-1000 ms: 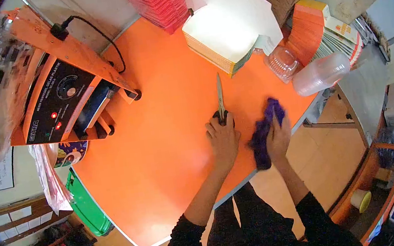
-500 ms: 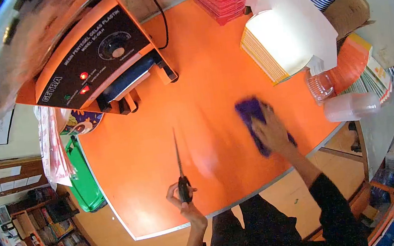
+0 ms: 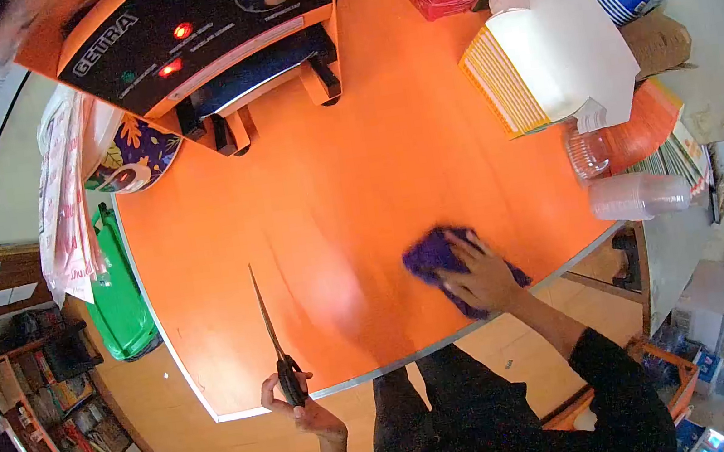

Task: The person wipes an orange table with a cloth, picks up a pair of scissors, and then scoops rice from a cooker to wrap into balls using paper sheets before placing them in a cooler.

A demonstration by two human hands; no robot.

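The right hand (image 3: 483, 279) lies with its fingers apart over a bunched purple cloth (image 3: 430, 255) near the front edge of the tabletop (image 3: 357, 190), seemingly pressing rather than gripping. The left hand (image 3: 309, 413) is closed around the handles of the scissors (image 3: 289, 377) at the near left corner, blades pointing away from the body.

For good wiping, the cloth would be better spread flat under the whole palm, with even pressure and overlapping strokes out to the metal edge. The blades are best kept well apart from the wiping hand — tip steady and clear of the surface.

The right hand hides part of the cloth, and its underside is out of sight. The scissors show almost edge-on, so I cannot tell whether the tip touches the tabletop. The sealing machine (image 3: 200, 37) is cut off at the top.
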